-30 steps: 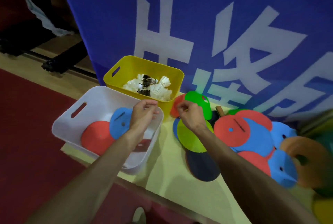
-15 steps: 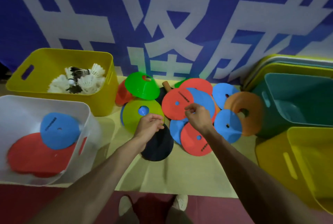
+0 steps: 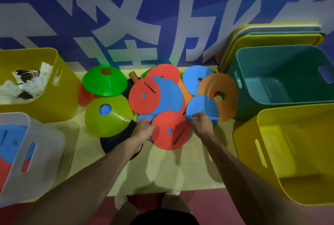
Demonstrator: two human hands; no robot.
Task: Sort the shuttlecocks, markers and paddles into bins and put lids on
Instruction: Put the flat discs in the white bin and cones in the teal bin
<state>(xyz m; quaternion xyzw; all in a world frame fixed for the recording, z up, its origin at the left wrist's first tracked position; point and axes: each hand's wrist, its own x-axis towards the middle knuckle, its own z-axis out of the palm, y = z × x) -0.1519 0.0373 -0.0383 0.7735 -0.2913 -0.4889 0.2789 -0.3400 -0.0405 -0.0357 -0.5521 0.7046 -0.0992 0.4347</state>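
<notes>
Surveying from the largest item down. Recorded across 12 o'clock: blue banner (image 3: 162, 7). Found at 4 o'clock: right yellow bin (image 3: 253, 143), nothing visible inside. Found at 3 o'clock, close beside it: teal bin (image 3: 253, 105), likewise bare, with stacked lids (image 3: 271, 36) leaning behind. Found at 8 o'clock: white bin (image 3: 45, 143) holding flat blue and red markers. Found at 9 o'clock: left yellow bin (image 3: 59, 101) holding shuttlecocks (image 3: 30, 83). Judged: marker sorting under way, no lid fitted.

Logged at centre, on the pale mat (image 3: 171, 170): overlapping heap of markers. Noted on its 9 o'clock side: lime cone (image 3: 108, 116), covering part of a black paddle (image 3: 115, 143).

Noted at the heap's 6 o'clock edge, topmost, between both hands: red disc (image 3: 171, 134). Round, so no long axis to allow for. Seen at its 9 o'clock rim: left hand (image 3: 142, 130), fingers bent onto the edge; pinching or merely touching, cannot tell. Seen just at 12 o'clock of the right hand (image 3: 202, 125): blue disc (image 3: 204, 107), its 6 o'clock rim pinched under the thumb. Judged: white bin well apart at 8 o'clock, left hand nearer to it.
</notes>
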